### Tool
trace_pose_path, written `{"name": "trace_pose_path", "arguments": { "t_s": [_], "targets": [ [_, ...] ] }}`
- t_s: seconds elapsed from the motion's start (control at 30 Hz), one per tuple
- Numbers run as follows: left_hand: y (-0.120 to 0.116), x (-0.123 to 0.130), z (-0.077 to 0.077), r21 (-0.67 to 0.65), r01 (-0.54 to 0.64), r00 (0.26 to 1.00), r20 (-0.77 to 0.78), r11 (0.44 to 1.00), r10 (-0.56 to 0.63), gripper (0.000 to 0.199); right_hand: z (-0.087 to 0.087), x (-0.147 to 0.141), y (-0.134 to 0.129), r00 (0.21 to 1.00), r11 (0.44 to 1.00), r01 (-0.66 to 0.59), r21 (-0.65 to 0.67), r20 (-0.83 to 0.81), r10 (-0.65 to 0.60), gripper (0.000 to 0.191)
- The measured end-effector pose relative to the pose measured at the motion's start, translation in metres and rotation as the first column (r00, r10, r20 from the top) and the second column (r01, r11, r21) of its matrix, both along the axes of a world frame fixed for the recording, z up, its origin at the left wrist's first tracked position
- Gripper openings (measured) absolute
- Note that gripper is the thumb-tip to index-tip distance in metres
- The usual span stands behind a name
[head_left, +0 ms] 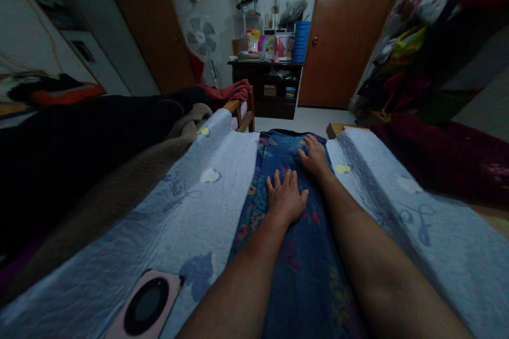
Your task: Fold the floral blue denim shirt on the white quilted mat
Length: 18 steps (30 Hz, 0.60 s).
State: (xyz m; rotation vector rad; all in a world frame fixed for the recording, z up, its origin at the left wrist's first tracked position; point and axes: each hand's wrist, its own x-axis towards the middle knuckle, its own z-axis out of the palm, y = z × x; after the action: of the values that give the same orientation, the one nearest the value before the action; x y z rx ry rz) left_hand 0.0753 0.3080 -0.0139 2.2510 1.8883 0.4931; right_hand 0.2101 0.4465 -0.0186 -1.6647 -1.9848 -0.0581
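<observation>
Rests left hand (287, 200) and right hand (314, 157), both with grip unclosed, on blue floral cloth (308, 270) atop pale quilt (222, 196).

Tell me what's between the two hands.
Just a stretch of blue flowered cloth, nothing lying on it, separates left hand and right hand in the head view.

The long dark-blue flowered cloth (294, 259) looks matt and lightly creased; the pale blue-and-white patterned bed cloth (225, 196) is matt too, its surface finely puckered. The flat pink rectangular object (146, 306) appears smooth. The brown blanket (119, 185) looks fuzzy. The reddish-brown wooden door (350, 26) is glossy — light streaks its upper part — and the blue ribbed container (301, 42) looks plastic.
</observation>
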Motion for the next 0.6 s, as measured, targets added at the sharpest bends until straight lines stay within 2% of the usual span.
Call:
{"name": "trace_pose_path", "arguments": {
  "t_s": [0.1,0.23,0.47,0.6],
  "targets": [
    [0.001,0.002,0.001,-0.020,-0.069,0.997,0.024,0.997,0.069,0.076,-0.002,-0.010,-0.001,0.988,0.979,-0.138,-0.151,0.054,0.148,0.057],
    [0.002,0.003,0.002,-0.038,-0.134,0.991,0.021,0.990,0.135,0.086,-0.006,-0.017,-0.004,0.975,0.950,-0.107,-0.293,0.157,0.158,0.059],
    [0.002,0.003,0.001,-0.036,-0.139,0.990,-0.027,0.990,0.138,0.082,-0.005,-0.015,-0.004,0.981,0.959,0.040,-0.280,0.195,0.016,0.059],
    [0.002,0.002,0.002,-0.031,-0.135,0.990,-0.032,0.990,0.134,0.080,-0.003,-0.010,-0.003,0.988,0.971,0.047,-0.236,0.157,-0.010,0.061]
  ]
}}
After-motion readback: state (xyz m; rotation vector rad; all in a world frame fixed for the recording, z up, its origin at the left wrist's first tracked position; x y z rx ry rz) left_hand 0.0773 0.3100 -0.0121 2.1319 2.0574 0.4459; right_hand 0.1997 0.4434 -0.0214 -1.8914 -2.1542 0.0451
